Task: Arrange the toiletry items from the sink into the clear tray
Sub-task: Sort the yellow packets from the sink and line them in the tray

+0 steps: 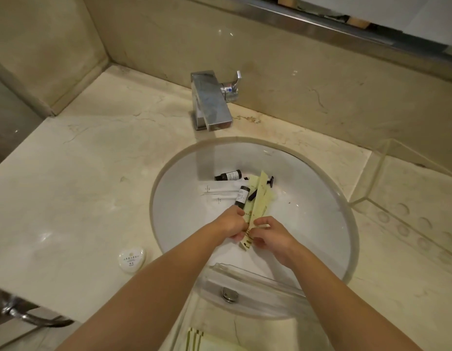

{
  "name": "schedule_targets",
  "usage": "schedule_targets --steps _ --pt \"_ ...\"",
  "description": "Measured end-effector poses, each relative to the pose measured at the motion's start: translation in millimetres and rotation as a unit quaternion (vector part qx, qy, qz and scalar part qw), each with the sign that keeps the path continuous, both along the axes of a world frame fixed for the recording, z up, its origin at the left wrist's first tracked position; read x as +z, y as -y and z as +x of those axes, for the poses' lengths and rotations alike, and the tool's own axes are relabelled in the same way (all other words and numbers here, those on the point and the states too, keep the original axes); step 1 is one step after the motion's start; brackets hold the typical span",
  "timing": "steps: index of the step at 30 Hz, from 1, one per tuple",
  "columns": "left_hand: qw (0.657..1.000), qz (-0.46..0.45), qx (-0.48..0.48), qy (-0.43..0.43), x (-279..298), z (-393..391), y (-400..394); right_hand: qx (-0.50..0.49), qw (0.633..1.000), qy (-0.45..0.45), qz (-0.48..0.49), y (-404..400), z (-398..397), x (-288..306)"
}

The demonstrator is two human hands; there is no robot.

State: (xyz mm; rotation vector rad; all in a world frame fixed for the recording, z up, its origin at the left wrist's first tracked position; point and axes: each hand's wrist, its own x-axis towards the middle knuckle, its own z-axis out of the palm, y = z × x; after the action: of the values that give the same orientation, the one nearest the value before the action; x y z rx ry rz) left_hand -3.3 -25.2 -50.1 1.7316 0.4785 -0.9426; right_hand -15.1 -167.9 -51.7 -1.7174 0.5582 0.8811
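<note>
Gripping a fan of yellow sachets (258, 198) over the sink (321, 224), both my left hand (232, 224) and right hand (273, 235) had fingers pinched shut; loose pinch could've dropped them short of the clear tray (247, 274); bottles (230, 175) were left in the basin.

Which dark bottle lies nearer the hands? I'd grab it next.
The dark bottle beside the yellow packets; the other bottle lies farther back, toward the faucet.

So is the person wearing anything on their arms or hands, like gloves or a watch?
No. Both forearms are bare as far up as the picture shows, with no sleeves in view. The left hand and the right hand have no gloves, and no watch, bracelet or ring shows on the wrists or fingers.
</note>
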Motion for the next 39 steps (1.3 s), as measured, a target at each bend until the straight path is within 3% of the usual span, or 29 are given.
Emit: schedule_targets --steps 7,14,27,32,39 --pt "0.998 -0.002 -0.051 0.033 10 -4 8 -0.049 0.999 0.005 -0.007 0 0 10" --pt "0.998 -0.019 -0.004 0.053 21 -10 4 -0.063 0.997 0.034 0.028 0 -3 31" --pt "0.995 -0.091 0.034 -0.002 75 -25 -4 0.026 0.990 0.134 -0.029 -5 -31 80" --pt "0.993 -0.114 0.041 0.009 99 -35 -15 -0.037 0.989 0.141 -0.002 -5 -41 103" --pt "0.990 -0.135 -0.031 0.024 129 -53 -39 -0.116 0.980 0.149 0.066 -7 -64 139"
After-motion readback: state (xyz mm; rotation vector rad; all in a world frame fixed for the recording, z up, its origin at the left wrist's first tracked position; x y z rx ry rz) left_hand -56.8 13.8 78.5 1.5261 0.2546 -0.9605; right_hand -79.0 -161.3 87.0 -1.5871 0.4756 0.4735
